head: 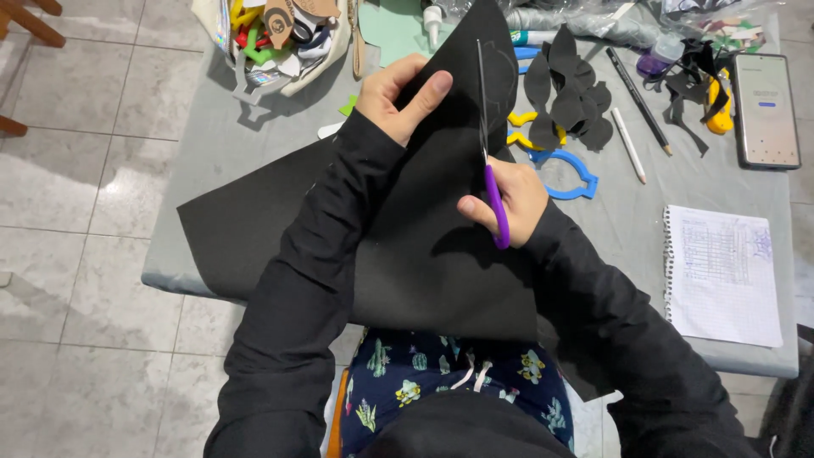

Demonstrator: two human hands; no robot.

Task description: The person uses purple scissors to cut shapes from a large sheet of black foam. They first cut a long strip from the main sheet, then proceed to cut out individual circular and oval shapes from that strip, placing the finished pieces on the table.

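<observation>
Here, my left hand [398,95] pinches the upper edge of a big black foam sheet [424,246], thumb on the near face and fingers curled shut behind it, lifting that part off the grey table [644,229]. My right hand [509,199] is closed through the purple handles of one pair of scissors [490,144], whose blades point up and away from me and lie against the sheet; how far the blades are parted I cannot tell. The sheet spreads from the table's middle down over my lap, hiding much of the tabletop.

Just beyond the scissors lies a pile of black cut petal shapes [570,93], resting partly on a yellow stencil [530,134], with one blue stencil [566,176] beside my right hand. To the right lie two pencils, one black [638,89] and one white [628,144], one phone [766,110], and one spiral notebook page [721,271]. At the far left stands a bag of coloured scraps [275,42].
</observation>
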